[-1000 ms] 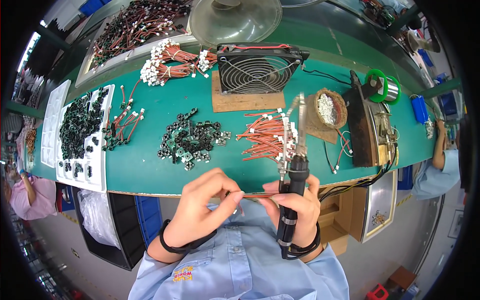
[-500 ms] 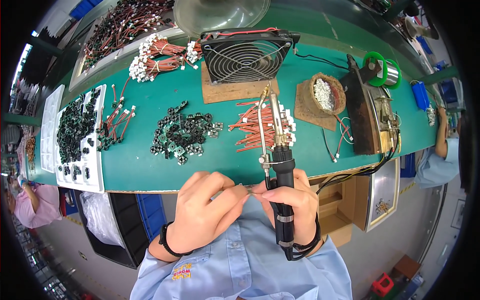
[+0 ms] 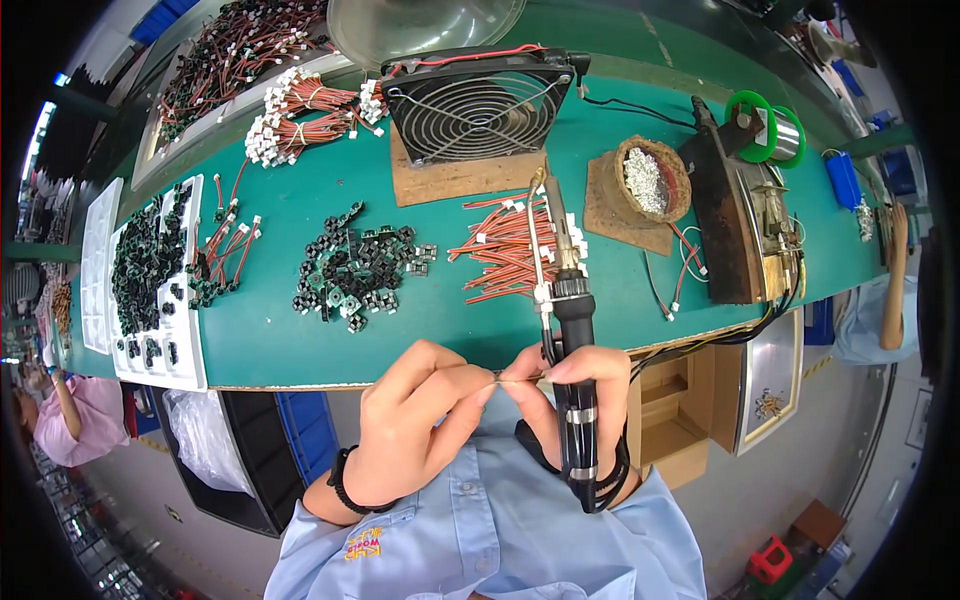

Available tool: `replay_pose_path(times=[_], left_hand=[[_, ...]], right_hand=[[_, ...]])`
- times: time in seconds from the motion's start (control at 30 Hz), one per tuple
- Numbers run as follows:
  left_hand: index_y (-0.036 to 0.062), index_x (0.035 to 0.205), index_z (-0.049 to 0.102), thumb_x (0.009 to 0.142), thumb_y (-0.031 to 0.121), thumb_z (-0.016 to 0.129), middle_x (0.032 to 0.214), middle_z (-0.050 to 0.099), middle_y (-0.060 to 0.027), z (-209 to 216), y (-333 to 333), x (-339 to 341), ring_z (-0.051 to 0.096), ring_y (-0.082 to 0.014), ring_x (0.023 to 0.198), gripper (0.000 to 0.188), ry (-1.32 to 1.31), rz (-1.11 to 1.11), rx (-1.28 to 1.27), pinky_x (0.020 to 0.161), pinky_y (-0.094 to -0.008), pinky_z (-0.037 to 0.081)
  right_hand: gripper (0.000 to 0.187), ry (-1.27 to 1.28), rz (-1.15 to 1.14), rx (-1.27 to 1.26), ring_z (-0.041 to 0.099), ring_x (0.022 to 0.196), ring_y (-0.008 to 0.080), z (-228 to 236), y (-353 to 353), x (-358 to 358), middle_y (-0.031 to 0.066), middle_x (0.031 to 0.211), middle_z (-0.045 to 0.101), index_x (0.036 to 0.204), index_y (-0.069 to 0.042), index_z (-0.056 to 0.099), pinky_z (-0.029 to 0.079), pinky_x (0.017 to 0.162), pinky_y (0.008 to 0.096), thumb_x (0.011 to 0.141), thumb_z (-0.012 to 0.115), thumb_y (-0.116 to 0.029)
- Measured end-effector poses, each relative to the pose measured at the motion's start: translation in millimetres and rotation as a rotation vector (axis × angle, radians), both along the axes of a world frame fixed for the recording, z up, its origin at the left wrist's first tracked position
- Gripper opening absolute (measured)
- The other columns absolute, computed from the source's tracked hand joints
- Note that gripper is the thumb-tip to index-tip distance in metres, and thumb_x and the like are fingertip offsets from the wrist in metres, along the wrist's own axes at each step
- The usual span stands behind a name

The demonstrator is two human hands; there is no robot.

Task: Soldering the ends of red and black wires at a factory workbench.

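Black soldering iron point(image 3: 574, 325) in right hand point(image 3: 606, 385), its grip also pinching thin wire point(image 3: 515, 381); left hand point(image 3: 412, 420) pinching same wire.

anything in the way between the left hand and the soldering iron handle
Yes: the right hand itself. Its fingertips sit on the left side of the soldering iron, close to the fingertips of the left hand, with a thin strand pinched there. Nothing else visible stands between.
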State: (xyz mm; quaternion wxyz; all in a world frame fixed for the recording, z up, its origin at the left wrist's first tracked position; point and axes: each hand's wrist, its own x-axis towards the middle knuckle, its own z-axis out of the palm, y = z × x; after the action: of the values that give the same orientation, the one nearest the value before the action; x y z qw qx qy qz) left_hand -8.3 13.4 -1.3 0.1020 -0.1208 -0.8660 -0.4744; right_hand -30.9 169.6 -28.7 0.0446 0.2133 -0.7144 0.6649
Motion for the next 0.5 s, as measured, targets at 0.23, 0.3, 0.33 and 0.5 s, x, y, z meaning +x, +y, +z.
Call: replay_pose_path(times=[0.23,0.3,0.33,0.5], left_hand=[[-0.0007,0.091,0.061,0.080,-0.001,0.060,0.080,0.056,-0.0094,-4.7,1.9,3.3,0.059,-0.0184,0.071,0.012,-0.193,0.087,0.304,0.060,-0.0265,0.047],[-0.0016,0.094,0.059,0.081,-0.002,0.059,0.084,0.055,-0.0097,-6.2,-1.6,3.0,0.059,-0.0184,0.074,0.013,-0.219,0.064,0.412,0.063,-0.0268,0.047],[-0.0025,0.097,0.058,0.082,-0.002,0.057,0.088,0.055,-0.0099,-6.7,-3.4,2.9,0.060,-0.0184,0.077,0.015,-0.245,0.045,0.523,0.065,-0.0271,0.048],[-0.0037,0.108,0.051,0.086,-0.003,0.052,0.103,0.052,-0.0109,-1.3,-1.2,2.5,0.061,-0.0197,0.088,0.022,-0.395,0.050,0.861,0.077,-0.0287,0.047]], right_hand=[[0.045,-0.161,-0.015,-0.177,0.056,0.070,0.0141,-0.5,5.0,-1.7,0.0133,0.082,0.055,0.103,-0.008,0.032,0.046,0.064,0.0265,0.076,0.064,0.008],[0.046,-0.187,-0.020,-0.209,0.056,0.070,0.0140,1.2,6.6,-2.7,0.0130,0.082,0.055,0.104,-0.009,0.032,0.046,0.064,0.0262,0.076,0.064,0.008],[0.047,-0.192,-0.018,-0.218,0.055,0.070,0.0139,2.0,6.5,-3.1,0.0127,0.082,0.055,0.104,-0.009,0.032,0.046,0.064,0.0260,0.075,0.065,0.008],[0.045,-0.220,0.005,-0.295,0.058,0.072,0.0129,5.8,5.1,-2.7,0.0106,0.083,0.055,0.103,-0.006,0.035,0.048,0.066,0.0254,0.074,0.066,0.008]])
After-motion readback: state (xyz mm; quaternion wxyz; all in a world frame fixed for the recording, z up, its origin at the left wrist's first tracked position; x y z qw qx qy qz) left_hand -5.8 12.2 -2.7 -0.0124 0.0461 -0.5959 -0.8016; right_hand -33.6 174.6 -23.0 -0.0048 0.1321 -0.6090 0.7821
